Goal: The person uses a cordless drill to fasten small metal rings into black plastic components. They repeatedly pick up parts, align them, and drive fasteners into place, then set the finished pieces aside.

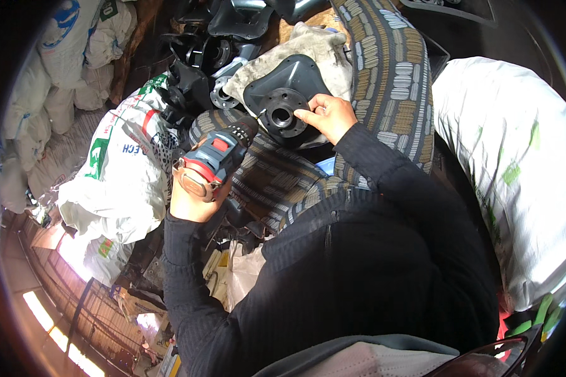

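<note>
My left hand (198,202) is wrapped round the grip of a blue and red cordless drill (215,157). The drill's bit reaches the left edge of a round flange with bolt holes; whether it sits in a hole, I cannot tell. That flange belongs to a black flanged part (295,78) with a wide, flared base and a central bore. Thumb and finger of my right hand (332,118) pinch the flange's right rim. Beneath the part lies a dirty pale rag (333,53), spread between my legs in patterned trousers (393,81).
Several similar black parts (242,19) are heaped beyond and left of the rag. White sacks stand on both sides, one at the left (122,169) and a large one at the right (509,144). A dark tray (459,9) shows at the top right.
</note>
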`<state>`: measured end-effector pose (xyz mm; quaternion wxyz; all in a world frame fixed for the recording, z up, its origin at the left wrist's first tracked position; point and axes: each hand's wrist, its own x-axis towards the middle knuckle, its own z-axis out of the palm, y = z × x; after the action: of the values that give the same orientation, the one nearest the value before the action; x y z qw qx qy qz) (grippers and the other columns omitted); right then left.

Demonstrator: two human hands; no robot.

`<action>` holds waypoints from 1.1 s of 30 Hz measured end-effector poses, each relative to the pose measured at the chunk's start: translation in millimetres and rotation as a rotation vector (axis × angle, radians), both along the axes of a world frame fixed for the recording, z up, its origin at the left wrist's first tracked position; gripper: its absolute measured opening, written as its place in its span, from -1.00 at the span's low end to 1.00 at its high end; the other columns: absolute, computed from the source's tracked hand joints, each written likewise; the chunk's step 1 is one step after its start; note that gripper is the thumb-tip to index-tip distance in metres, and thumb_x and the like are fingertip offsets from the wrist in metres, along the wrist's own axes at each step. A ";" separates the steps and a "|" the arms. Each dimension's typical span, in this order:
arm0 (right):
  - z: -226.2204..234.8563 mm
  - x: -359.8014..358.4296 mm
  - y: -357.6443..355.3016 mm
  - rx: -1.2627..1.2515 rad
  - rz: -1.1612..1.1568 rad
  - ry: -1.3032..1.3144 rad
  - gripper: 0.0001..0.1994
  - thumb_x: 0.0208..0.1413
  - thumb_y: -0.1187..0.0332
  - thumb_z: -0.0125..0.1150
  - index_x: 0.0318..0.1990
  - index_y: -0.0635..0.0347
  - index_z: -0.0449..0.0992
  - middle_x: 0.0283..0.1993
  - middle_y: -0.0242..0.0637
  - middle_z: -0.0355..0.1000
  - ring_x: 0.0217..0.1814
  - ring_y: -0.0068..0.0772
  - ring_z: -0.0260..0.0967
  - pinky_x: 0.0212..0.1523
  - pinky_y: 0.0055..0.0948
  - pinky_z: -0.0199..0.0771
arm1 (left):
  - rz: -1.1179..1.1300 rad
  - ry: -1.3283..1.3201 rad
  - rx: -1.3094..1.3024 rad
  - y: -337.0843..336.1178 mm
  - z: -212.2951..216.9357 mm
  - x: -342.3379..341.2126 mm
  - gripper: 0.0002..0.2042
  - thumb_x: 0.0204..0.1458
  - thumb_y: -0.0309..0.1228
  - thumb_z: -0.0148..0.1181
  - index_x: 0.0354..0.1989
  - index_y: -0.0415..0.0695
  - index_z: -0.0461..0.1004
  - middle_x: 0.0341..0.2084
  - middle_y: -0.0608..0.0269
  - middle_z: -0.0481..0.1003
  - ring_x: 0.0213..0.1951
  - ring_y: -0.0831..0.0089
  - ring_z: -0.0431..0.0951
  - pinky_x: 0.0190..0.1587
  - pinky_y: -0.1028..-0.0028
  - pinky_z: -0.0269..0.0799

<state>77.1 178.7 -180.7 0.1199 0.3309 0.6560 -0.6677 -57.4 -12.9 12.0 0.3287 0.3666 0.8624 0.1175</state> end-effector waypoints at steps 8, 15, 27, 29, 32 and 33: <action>7.5 -8.2 10.2 0.022 0.121 -0.034 -0.66 0.01 0.15 0.35 -0.49 0.26 0.45 -0.74 -0.43 0.13 -0.68 -0.65 0.00 -0.61 -0.46 0.07 | -0.182 0.045 -0.121 1.1 -6.2 -12.6 -0.51 -0.21 -0.35 0.32 -0.03 -0.20 0.41 -0.17 0.07 0.52 -0.13 0.14 0.54 0.02 0.32 0.43; 0.8 -8.6 12.5 0.160 0.188 0.096 -0.63 0.03 0.12 0.30 -0.53 0.26 0.40 -0.72 -0.23 0.22 -0.69 -0.36 0.16 -0.59 -0.32 0.17 | -0.131 -0.071 -0.097 15.8 -10.6 -13.9 -0.59 -0.15 -0.47 0.27 -0.04 -0.24 0.43 -0.19 0.17 0.56 -0.14 0.34 0.58 0.02 0.44 0.44; -3.9 -12.5 17.0 0.145 0.240 0.032 -0.59 0.00 0.07 0.33 -0.54 0.27 0.42 -0.71 -0.30 0.23 -0.64 -0.52 0.15 -0.56 -0.39 0.20 | 0.214 -0.045 -0.083 -5.4 -21.6 1.2 -0.59 -0.21 -0.42 0.33 -0.10 -0.16 0.46 -0.26 0.11 0.53 -0.19 0.14 0.55 -0.11 0.31 0.46; -4.9 -8.3 18.8 0.150 0.312 0.007 -0.63 0.05 0.08 0.30 -0.41 0.28 0.54 -0.63 -0.37 0.34 -0.61 -0.59 0.19 -0.56 -0.42 0.23 | 0.214 0.048 0.057 -13.5 -13.3 17.9 -0.66 -0.16 -0.52 0.28 -0.12 -0.14 0.50 -0.31 0.13 0.53 -0.25 0.12 0.55 -0.16 0.30 0.45; -13.8 11.9 17.7 -0.293 -0.227 0.282 -0.66 0.18 0.14 0.17 -0.16 0.29 0.55 -0.46 -0.43 0.42 -0.54 -0.62 0.25 -0.58 -0.50 0.26 | -0.086 0.221 0.173 -12.5 8.3 38.6 -0.70 -0.19 -0.51 0.29 -0.19 -0.10 0.53 -0.34 0.17 0.53 -0.29 0.16 0.56 -0.22 0.29 0.47; -13.5 27.5 39.2 -0.717 -0.189 0.075 -0.62 0.26 0.19 0.06 0.07 0.31 0.43 -0.31 -0.47 0.43 -0.43 -0.62 0.33 -0.51 -0.61 0.34 | -0.183 0.240 0.138 -12.9 16.3 45.3 -0.69 -0.18 -0.48 0.28 -0.18 -0.10 0.53 -0.27 0.16 0.53 -0.21 0.15 0.55 -0.12 0.28 0.46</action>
<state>104.7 217.8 -194.3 0.1417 0.3023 0.3509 -0.8749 -12.1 -25.8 28.4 0.2067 0.4769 0.8483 0.1013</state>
